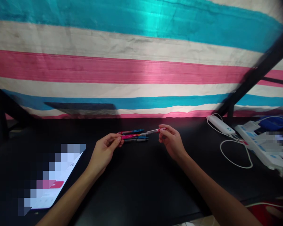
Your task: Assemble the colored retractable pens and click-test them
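Pink pen (130,137) looks plastic, glossy. Table (136,179) looks smooth, matt with faint sheen. Striped sheet (132,69) looks like creased plastic, shiny where light falls. Power strip (261,148) smooth plastic.

Before me stretches a flat black tabletop (136,188); on it I see slim pens with blue and grey ends (138,130) straight ahead, a rectangular bright-screened device (61,185) left, and a long white plastic power strip (258,146) right.
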A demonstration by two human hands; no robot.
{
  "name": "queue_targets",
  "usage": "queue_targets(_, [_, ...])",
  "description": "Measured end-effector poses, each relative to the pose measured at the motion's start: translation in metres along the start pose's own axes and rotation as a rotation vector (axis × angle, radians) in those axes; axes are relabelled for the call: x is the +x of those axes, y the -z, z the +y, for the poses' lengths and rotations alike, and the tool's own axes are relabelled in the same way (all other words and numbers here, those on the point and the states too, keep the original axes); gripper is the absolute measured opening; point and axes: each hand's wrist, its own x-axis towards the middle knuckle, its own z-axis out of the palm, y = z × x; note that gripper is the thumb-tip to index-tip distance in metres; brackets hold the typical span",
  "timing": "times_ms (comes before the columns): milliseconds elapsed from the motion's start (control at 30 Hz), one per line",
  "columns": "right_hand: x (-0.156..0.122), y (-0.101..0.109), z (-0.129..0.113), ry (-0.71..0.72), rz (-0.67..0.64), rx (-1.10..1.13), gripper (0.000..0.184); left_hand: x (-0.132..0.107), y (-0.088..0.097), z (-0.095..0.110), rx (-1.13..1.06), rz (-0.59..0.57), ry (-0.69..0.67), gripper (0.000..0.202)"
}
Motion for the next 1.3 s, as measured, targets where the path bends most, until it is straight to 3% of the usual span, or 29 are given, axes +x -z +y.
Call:
queue_targets(467, [-0.007,-0.006,0.006,0.012,-0.096,-0.088,0.02,-0.006,-0.007,0.004,0.011,-0.055,0.038,0.021])
queue_targets(800, [-0.012,-0.006,0.001,0.105,-0.2,-0.465,0.019,-0.005,-0.003,0.003,0.115,-0.082,-0.002,0.02])
queue_targets(967, [-0.011,-0.007,0.004,-0.04,-0.219,-0.596,0.048,-0.005,-0.002,0.005,0.137,-0.086,-0.026,0.02])
queue_targets(1100, [-0.009,-0.005,0.003,0.019,-0.263,-0.499,0.03,-0.005,-0.003,0.007,0.125,-0.066,-0.03,0.02])
queue_targets(1200, [-0.008,-0.002,-0.001,0.084,-0.321,-0.462,0.043,-0.005,-0.003,0.006,0.127,-0.066,-0.024,0.02])
queue_targets(1300, [-0.009,-0.001,-0.002,0.04,-0.347,-0.578,0.024,-0.005,-0.001,0.005,0.132,-0.075,-0.023,0.02])
